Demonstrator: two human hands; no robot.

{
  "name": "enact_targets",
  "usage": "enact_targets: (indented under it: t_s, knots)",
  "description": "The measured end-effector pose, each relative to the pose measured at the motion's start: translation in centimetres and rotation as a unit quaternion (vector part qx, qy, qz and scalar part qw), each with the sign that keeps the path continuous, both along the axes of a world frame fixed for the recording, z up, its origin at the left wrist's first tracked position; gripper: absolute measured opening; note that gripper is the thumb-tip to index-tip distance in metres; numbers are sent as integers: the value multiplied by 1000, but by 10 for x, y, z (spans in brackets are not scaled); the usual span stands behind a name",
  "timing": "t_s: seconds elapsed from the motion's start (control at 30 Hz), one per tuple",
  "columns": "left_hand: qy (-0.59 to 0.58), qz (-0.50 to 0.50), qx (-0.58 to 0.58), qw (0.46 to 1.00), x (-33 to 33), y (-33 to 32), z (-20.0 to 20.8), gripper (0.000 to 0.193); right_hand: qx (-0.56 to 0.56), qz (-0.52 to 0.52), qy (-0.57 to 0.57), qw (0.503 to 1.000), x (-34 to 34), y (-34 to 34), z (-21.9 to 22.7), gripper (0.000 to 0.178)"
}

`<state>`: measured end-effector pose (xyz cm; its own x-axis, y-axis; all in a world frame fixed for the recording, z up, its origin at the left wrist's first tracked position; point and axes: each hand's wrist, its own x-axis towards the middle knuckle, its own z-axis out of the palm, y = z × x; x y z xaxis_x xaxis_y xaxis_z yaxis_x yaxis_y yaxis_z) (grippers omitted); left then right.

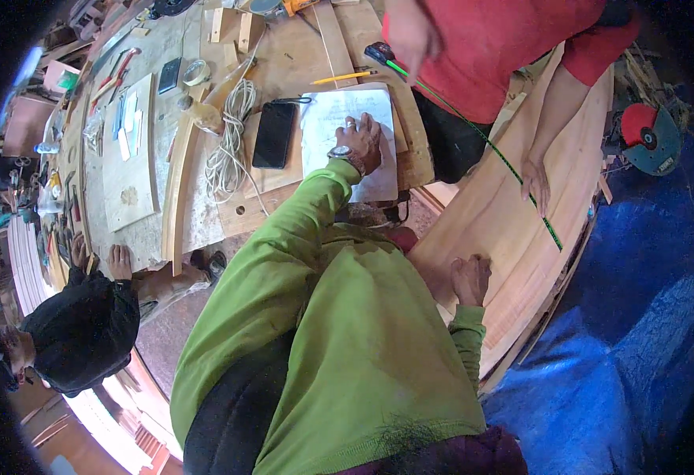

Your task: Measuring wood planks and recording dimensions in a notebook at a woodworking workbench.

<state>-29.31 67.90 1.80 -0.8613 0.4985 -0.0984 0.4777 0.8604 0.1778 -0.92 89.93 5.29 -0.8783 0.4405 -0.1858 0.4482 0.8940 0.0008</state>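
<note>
My left hand (360, 144), with a watch on its wrist, lies with fingers apart on a white sheet of paper (375, 184) bearing handwriting. A black phone (274, 136) is just left of the paper, and a yellow pencil (343, 77) lies beyond it. My right hand (471, 279) rests with curled fingers on a wide wooden board (442, 252); what they may hold is hidden. Across that board runs a tape measure (489, 146), its blade pressed by the hand (535, 184) of a person in red. That person's other hand (412, 39) is beside the tape case (379, 53).
Coiled pale cable (235, 119), a tape roll (197, 73), another phone (169, 75) and wood strips (179, 182) lie on the workbench (197, 226). Another person in black (78, 328) is at its left. A blue tarp (600, 340) and a red disc (640, 125) are at right.
</note>
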Motion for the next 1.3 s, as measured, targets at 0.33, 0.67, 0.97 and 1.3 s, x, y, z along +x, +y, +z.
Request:
enact_targets:
  t_s: [0.33,0.67,0.97,1.3]
  knots:
    - [-4,13,-24,1000,3,3,7,58,-33,-53,-22,998,-6,-6,10,42]
    - [-5,3,5,1000,5,0,11,57,-34,-96,-38,994,-12,-15,23,42]
    - [1,6,30,1000,4,-1,6,55,-21,-52,-33,998,-9,-12,20,38]
    - [13,19,33,999,1,-1,-3,60,22,-42,40,998,1,-4,-5,38]
